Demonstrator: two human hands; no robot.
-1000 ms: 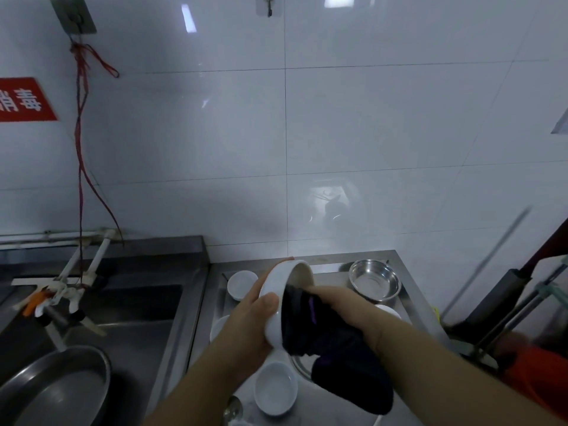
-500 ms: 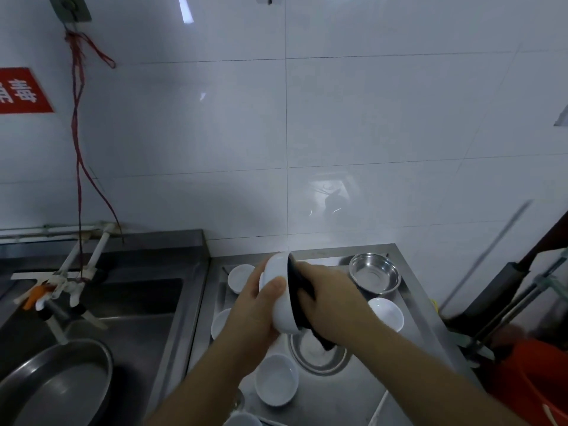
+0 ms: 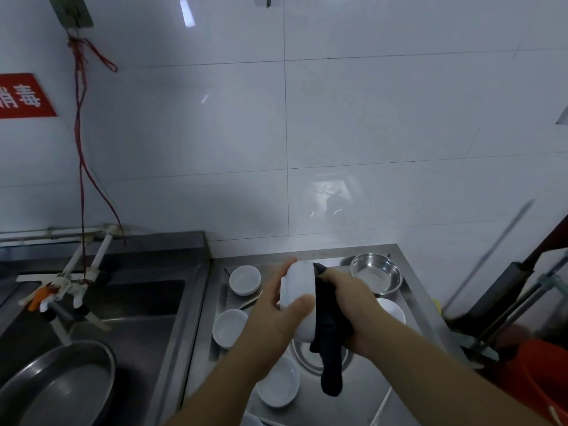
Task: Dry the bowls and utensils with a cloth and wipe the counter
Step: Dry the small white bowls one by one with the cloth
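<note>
A held bowl (image 3: 299,290) is sitting at centre; bowls are lying at nine (image 3: 245,279) and seven (image 3: 229,327), a steel bowl (image 3: 376,276) at two, a basin (image 3: 58,382) in the sink (image 3: 138,305) at eight.

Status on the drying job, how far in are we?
Done: can't tell; nothing visibly set aside as dried. In hand: the left hand holds a white ceramic bowl on its side while the right hand works a dark cloth against its open side. Left: other small white bowls, a steel bowl and the stainless counter, no wiping there yet.
</note>
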